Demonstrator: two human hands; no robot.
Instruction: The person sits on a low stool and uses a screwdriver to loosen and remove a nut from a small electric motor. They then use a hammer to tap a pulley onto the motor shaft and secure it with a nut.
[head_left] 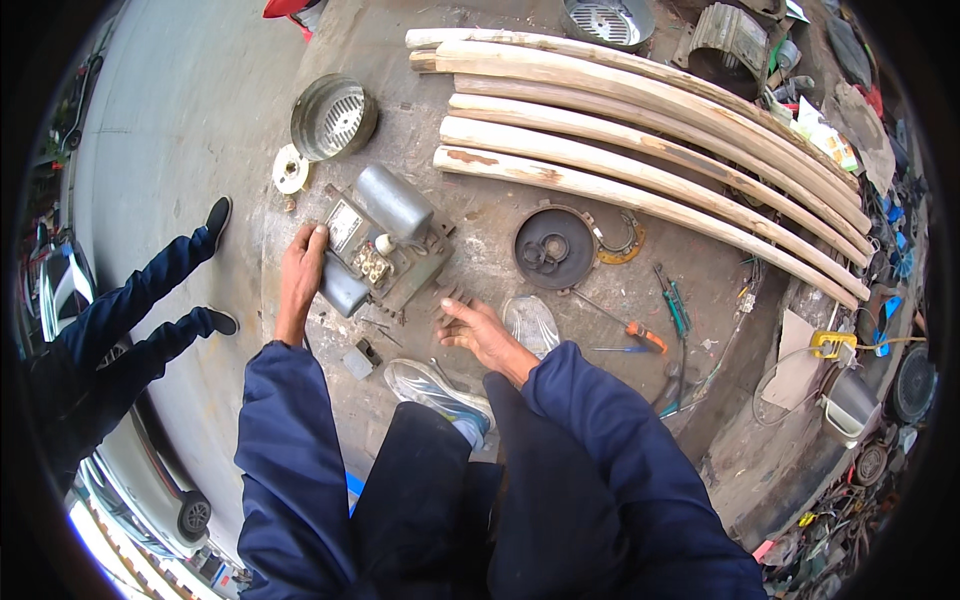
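On the ground in front of me lies a grey electric motor (418, 277) with two metal cylinders on it. One silver cylinder (393, 203) sits on its far side, the other (343, 287) beside my left hand. Between them, an uncovered terminal box (372, 262) shows small pale and brassy parts. My left hand (302, 275) grips the motor's left edge, thumb uppermost. Just right of the motor, my right hand (482, 332) is held with fingers curled but apart, and I see nothing in it. A small grey box-shaped part (361, 357) lies near my left shoe.
Long peeled wooden poles (640, 200) lie across the far right. A round motor end cover (553, 247), an orange-handled screwdriver (640, 332) and green-handled pliers (675, 308) are to the right. A vented metal cover (334, 117) sits beyond the motor. Another person's legs (150, 290) are at left.
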